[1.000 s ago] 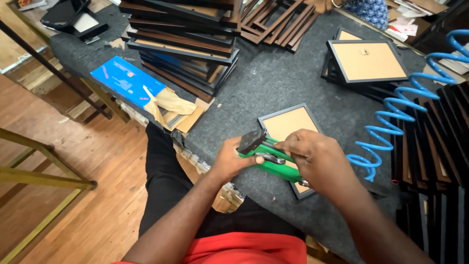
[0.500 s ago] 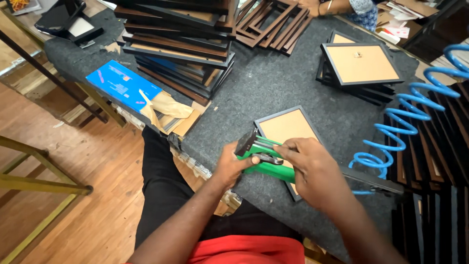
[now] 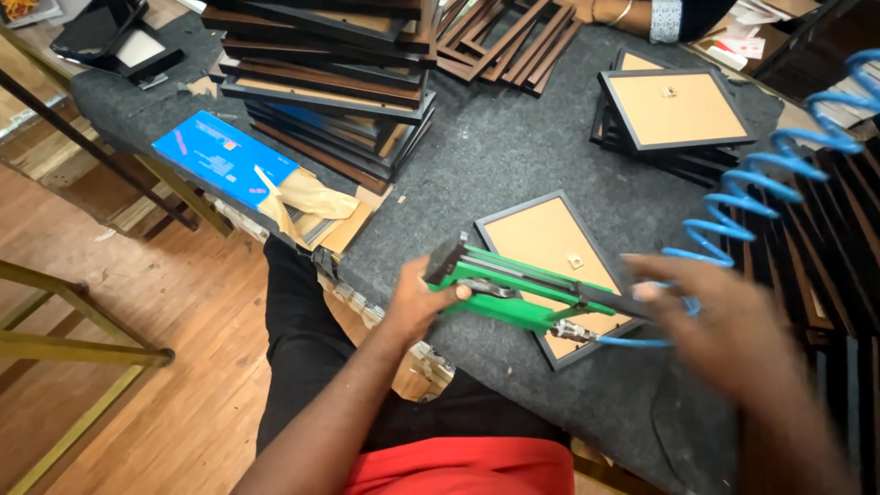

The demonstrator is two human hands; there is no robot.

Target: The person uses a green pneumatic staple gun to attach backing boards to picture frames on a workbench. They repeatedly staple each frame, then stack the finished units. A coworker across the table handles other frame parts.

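Note:
My left hand (image 3: 417,302) grips a green pneumatic stapler (image 3: 513,289) by its near end, holding it over a black picture frame (image 3: 559,266) that lies face down with its tan backing up on the grey felt table (image 3: 495,156). My right hand (image 3: 724,321) is blurred, off to the right of the stapler, fingers spread and holding nothing. A blue coiled air hose (image 3: 761,183) runs from the stapler's rear fitting up to the right.
A tall stack of dark frames (image 3: 330,82) stands at the back left. Another frame stack (image 3: 674,115) sits back right, loose frame mouldings (image 3: 509,41) behind. A blue box (image 3: 225,156) with brown paper lies at the table's left edge. More frames line the right side.
My right hand has let go of the stapler and swung out to the right. The left hand still holds the stapler over the frame.

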